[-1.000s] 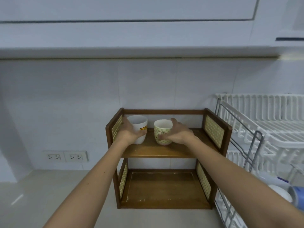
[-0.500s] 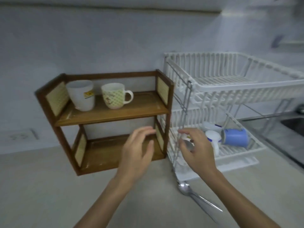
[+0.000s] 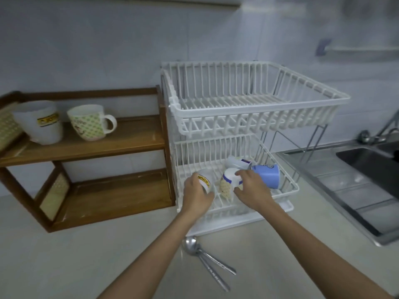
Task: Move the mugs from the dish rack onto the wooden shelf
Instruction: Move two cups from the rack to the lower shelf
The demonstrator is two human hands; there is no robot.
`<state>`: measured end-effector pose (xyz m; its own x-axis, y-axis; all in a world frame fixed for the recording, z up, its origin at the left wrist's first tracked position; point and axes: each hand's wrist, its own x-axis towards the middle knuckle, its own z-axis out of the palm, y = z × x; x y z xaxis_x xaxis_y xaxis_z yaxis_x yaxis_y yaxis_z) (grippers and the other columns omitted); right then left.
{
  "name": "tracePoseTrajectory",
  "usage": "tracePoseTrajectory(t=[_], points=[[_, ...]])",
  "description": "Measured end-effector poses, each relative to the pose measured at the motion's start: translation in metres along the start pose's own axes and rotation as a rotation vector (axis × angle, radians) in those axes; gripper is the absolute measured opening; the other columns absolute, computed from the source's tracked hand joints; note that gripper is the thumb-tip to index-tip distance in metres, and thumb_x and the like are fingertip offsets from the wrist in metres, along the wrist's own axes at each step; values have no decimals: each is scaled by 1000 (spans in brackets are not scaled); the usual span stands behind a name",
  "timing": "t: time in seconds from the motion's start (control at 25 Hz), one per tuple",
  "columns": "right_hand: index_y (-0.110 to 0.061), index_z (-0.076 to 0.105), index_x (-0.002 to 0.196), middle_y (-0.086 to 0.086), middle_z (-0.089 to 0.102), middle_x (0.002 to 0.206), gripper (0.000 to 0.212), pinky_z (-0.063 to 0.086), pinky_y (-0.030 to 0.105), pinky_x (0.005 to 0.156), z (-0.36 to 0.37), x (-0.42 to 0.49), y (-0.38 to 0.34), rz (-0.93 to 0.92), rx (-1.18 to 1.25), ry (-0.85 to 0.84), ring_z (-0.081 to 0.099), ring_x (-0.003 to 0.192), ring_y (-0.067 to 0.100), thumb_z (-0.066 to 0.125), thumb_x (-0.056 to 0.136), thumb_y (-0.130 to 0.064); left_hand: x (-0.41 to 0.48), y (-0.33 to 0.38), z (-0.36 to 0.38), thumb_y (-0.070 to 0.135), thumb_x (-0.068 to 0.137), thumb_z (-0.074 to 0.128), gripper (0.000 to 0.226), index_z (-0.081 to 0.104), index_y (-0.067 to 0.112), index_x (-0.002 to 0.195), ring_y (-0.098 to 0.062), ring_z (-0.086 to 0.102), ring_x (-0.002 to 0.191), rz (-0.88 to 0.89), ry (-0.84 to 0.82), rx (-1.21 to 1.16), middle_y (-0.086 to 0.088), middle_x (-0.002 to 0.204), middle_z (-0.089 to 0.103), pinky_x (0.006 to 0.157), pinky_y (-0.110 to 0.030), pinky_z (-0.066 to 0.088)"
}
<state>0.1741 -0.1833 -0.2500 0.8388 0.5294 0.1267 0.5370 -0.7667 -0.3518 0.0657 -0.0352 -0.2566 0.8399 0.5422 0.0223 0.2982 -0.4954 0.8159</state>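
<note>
Two mugs stand on the top board of the wooden shelf [image 3: 121, 145]: a white one with a yellow label [image 3: 40, 123] and a green-patterned one [image 3: 89, 123]. The white dish rack [image 3: 259, 124] holds several mugs in its lower tier. My left hand [image 3: 197, 196] wraps around a white mug with a yellow label [image 3: 205, 179] there. My right hand [image 3: 251, 188] curls its fingers over a patterned mug with a white base [image 3: 227, 183]. A blue mug [image 3: 267, 174] and a white mug [image 3: 237, 162] lie on their sides behind.
Metal spoons [image 3: 205, 257] lie on the pale counter in front of the rack. A steel sink [image 3: 367, 169] with a tap sits at the right. The shelf's lower board [image 3: 112, 193] holds nothing. The rack's upper tier is bare.
Both hands left the two mugs on the shelf, swung right and reached into the rack's lower tier, closing on two mugs. The view turned right toward the rack.
</note>
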Motion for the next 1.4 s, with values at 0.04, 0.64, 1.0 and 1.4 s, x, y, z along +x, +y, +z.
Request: tracePoseTrajectory(t=[0.04, 0.64, 1.0, 1.4], points=[[-18, 39, 139, 9, 36, 147, 58, 42, 43, 95, -4, 10, 0, -86, -109, -69, 35, 132, 29, 60, 85, -21, 10, -2, 6, 22, 80, 71, 86, 19, 10, 147, -33, 37, 132, -66, 25, 21, -19, 148, 27, 107, -44, 39], [-25, 32, 140, 12, 39, 138, 79, 41, 42, 89, 16, 95, -3, -786, -1069, -331, 43, 120, 34, 76, 75, -20, 30, -13, 32, 42, 66, 77, 87, 26, 31, 136, -34, 57, 98, -169, 227, 137, -12, 130, 29, 77, -28, 45], [-35, 52, 126, -6, 62, 117, 86, 57, 32, 71, -22, 43, 71, -113, 629, -170, 66, 92, 15, 89, 49, -37, -24, 41, -13, 44, 66, 77, 84, 29, 45, 135, -18, 49, 101, 168, 168, 238, 5, 119, 22, 78, -28, 49], [-50, 61, 114, -22, 68, 109, 75, 58, 27, 66, 0, -79, -3, -201, 1186, -432, 64, 102, 2, 85, 50, -19, -116, 1, -133, 55, 47, 73, 76, 36, 61, 113, 6, 52, 92, 70, -186, 304, 21, 104, 34, 74, -16, 45]])
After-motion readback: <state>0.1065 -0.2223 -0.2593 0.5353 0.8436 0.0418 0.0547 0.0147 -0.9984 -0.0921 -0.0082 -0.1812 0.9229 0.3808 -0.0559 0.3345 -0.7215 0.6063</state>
